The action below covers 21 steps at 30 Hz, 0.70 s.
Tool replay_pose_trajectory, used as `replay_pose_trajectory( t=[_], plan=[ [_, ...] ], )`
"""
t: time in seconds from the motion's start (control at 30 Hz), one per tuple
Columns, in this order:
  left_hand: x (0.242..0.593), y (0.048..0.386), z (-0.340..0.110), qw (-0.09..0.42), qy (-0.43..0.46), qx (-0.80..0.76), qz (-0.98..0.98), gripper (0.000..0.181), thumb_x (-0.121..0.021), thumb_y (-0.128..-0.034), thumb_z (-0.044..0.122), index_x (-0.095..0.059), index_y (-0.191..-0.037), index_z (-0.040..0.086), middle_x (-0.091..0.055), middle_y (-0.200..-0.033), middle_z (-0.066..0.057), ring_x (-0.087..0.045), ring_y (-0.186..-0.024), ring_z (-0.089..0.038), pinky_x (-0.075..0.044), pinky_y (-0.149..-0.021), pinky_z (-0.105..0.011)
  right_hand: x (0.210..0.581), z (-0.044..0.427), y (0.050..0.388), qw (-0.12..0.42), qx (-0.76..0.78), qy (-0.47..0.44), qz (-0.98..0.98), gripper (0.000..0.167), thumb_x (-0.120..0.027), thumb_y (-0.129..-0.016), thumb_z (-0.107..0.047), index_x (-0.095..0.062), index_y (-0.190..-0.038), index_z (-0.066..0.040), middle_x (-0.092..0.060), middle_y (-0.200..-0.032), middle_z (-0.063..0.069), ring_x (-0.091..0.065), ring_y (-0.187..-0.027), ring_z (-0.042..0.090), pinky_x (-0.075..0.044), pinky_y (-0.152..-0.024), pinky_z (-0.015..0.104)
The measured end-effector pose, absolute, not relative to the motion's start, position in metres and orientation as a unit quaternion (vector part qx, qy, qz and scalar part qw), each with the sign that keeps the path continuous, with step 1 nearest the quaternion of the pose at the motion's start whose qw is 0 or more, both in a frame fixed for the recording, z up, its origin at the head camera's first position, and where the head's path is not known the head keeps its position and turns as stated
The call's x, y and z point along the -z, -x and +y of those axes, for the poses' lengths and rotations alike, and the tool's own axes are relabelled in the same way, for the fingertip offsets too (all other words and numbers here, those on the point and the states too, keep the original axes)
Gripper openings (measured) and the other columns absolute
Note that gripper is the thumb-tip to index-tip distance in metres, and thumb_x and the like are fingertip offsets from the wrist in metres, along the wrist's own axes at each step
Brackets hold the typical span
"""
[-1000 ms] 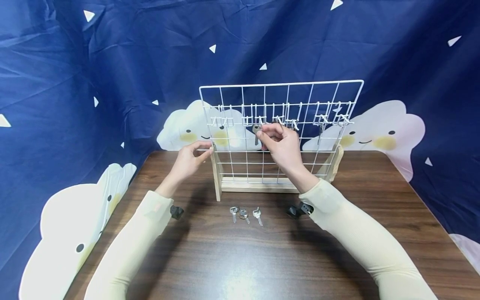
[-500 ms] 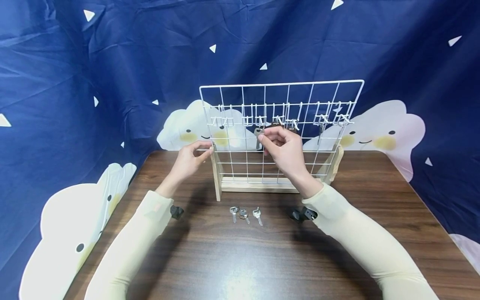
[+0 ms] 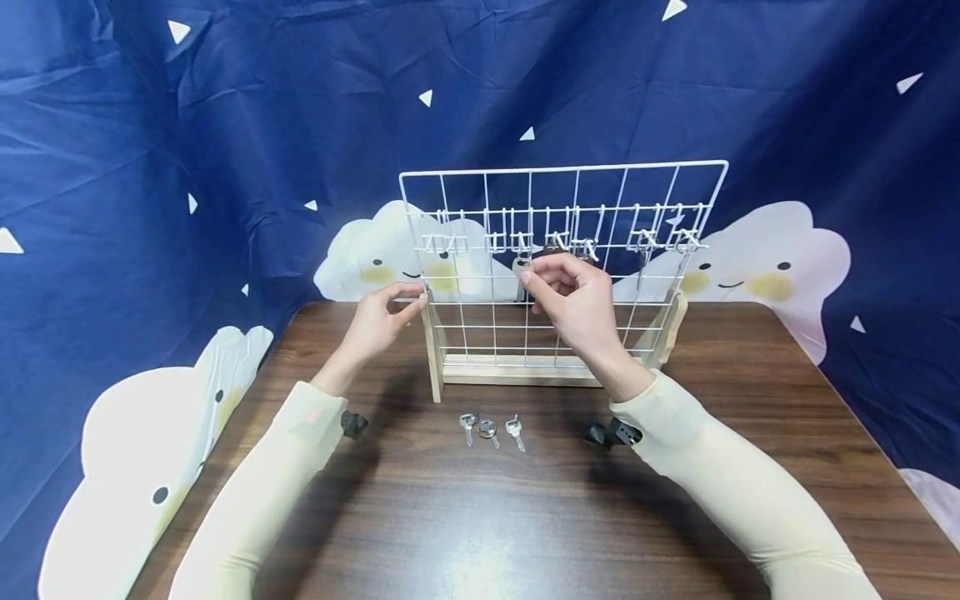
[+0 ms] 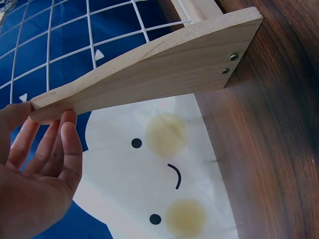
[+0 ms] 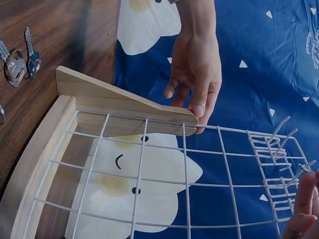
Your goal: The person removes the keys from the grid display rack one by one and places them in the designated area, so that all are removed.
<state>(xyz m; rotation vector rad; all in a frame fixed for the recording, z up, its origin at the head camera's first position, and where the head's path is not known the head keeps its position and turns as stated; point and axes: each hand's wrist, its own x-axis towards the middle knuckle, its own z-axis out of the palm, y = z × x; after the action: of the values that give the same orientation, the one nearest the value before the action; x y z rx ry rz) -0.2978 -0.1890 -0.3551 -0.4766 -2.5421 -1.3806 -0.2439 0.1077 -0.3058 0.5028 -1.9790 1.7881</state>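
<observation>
A white wire grid [image 3: 510, 302] stands upright in a wooden stand [image 3: 517, 372]. My left hand [image 3: 378, 321] pinches the upper end of the stand's left side piece [image 3: 433, 350]; the left wrist view shows thumb and fingers [image 4: 42, 174] on either side of the wood [image 4: 149, 67]. At a white hook [image 3: 522, 242] left of the grid's middle, my right hand [image 3: 576, 304] pinches a key [image 3: 521, 267] between thumb and forefinger. Metal shows by the hook tip in the right wrist view, beside my right fingers [image 5: 305, 204]. Whether its ring is around the hook, I cannot tell.
Three keys with rings [image 3: 468, 425] [image 3: 488, 430] [image 3: 515, 428] lie on the brown table [image 3: 465, 517] before the stand. Other keys hang on hooks to the right, one at the far side [image 3: 642, 258]. A blue cloud-print cloth [image 3: 262, 108] hangs behind.
My right hand has shifted slightly right and down, and the key's lower end has swung a little to the right with it. My left hand has stayed on the stand.
</observation>
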Motion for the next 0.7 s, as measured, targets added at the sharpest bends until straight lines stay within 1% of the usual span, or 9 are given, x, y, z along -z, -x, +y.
replay_pose_trajectory(
  t=[0.03, 0.17, 0.27, 0.4, 0.53, 0.63, 0.7],
  plan=[
    [0.355, 0.298, -0.189, 0.106, 0.161, 0.467, -0.863, 0.032, -0.07, -0.0951, 0.025, -0.069, -0.123, 0.01, -0.072, -0.122, -0.012, -0.074, -0.099, -0.031, -0.06, -0.067, -0.029, 0.305, 0.108, 0.243, 0.214, -0.645, -0.183, -0.71, 0.023, -0.077, -0.088, -0.015, -0.07, -0.101, 0.003, -0.069, -0.072, -0.014, -0.061, -0.052, 0.008, -0.052, -0.052, 0.021],
    [0.355, 0.297, -0.189, 0.107, 0.162, 0.469, -0.862, 0.032, -0.069, -0.0952, 0.025, -0.068, -0.123, 0.009, -0.072, -0.122, -0.012, -0.074, -0.099, -0.031, -0.061, -0.074, -0.047, 0.304, 0.108, 0.241, 0.22, -0.651, -0.19, -0.701, 0.022, -0.077, -0.088, -0.014, -0.069, -0.1, 0.003, -0.07, -0.072, -0.013, -0.061, -0.051, 0.009, -0.052, -0.051, 0.022],
    [0.355, 0.297, -0.189, 0.107, 0.165, 0.471, -0.86, 0.032, -0.069, -0.0954, 0.024, -0.068, -0.123, 0.008, -0.071, -0.123, -0.014, -0.073, -0.099, -0.032, -0.059, -0.077, -0.053, 0.303, 0.108, 0.24, 0.222, -0.655, -0.192, -0.696, 0.021, -0.077, -0.088, -0.013, -0.069, -0.1, 0.003, -0.07, -0.072, -0.012, -0.061, -0.05, 0.014, -0.053, -0.051, 0.022],
    [0.356, 0.297, -0.188, 0.108, 0.164, 0.47, -0.86, 0.031, -0.069, -0.0951, 0.024, -0.068, -0.122, 0.008, -0.072, -0.122, -0.014, -0.074, -0.098, -0.032, -0.06, -0.076, -0.052, 0.302, 0.107, 0.238, 0.219, -0.658, -0.192, -0.694, 0.02, -0.076, -0.088, -0.012, -0.069, -0.099, 0.003, -0.07, -0.072, -0.012, -0.062, -0.05, 0.015, -0.053, -0.051, 0.023],
    [0.356, 0.297, -0.189, 0.107, 0.161, 0.469, -0.862, 0.031, -0.07, -0.095, 0.024, -0.069, -0.122, 0.009, -0.072, -0.122, -0.013, -0.074, -0.098, -0.031, -0.06, -0.075, -0.051, 0.3, 0.108, 0.235, 0.2, -0.658, -0.187, -0.701, 0.018, -0.077, -0.088, -0.014, -0.07, -0.099, -0.001, -0.071, -0.072, -0.011, -0.062, -0.051, 0.01, -0.054, -0.053, 0.023],
    [0.356, 0.298, -0.189, 0.106, 0.16, 0.464, -0.865, 0.032, -0.069, -0.0953, 0.025, -0.068, -0.123, 0.009, -0.072, -0.122, -0.012, -0.074, -0.099, -0.03, -0.06, -0.074, -0.046, 0.3, 0.109, 0.233, 0.179, -0.654, -0.181, -0.712, 0.018, -0.076, -0.088, -0.017, -0.071, -0.099, -0.004, -0.072, -0.072, -0.011, -0.063, -0.052, 0.011, -0.053, -0.055, 0.023],
    [0.356, 0.298, -0.189, 0.107, 0.158, 0.461, -0.867, 0.031, -0.069, -0.0954, 0.026, -0.068, -0.122, 0.01, -0.072, -0.122, -0.011, -0.074, -0.099, -0.029, -0.061, -0.072, -0.04, 0.3, 0.11, 0.232, 0.164, -0.651, -0.175, -0.72, 0.019, -0.076, -0.089, -0.019, -0.071, -0.1, -0.005, -0.073, -0.072, -0.009, -0.064, -0.053, 0.015, -0.053, -0.056, 0.023]
  ],
)
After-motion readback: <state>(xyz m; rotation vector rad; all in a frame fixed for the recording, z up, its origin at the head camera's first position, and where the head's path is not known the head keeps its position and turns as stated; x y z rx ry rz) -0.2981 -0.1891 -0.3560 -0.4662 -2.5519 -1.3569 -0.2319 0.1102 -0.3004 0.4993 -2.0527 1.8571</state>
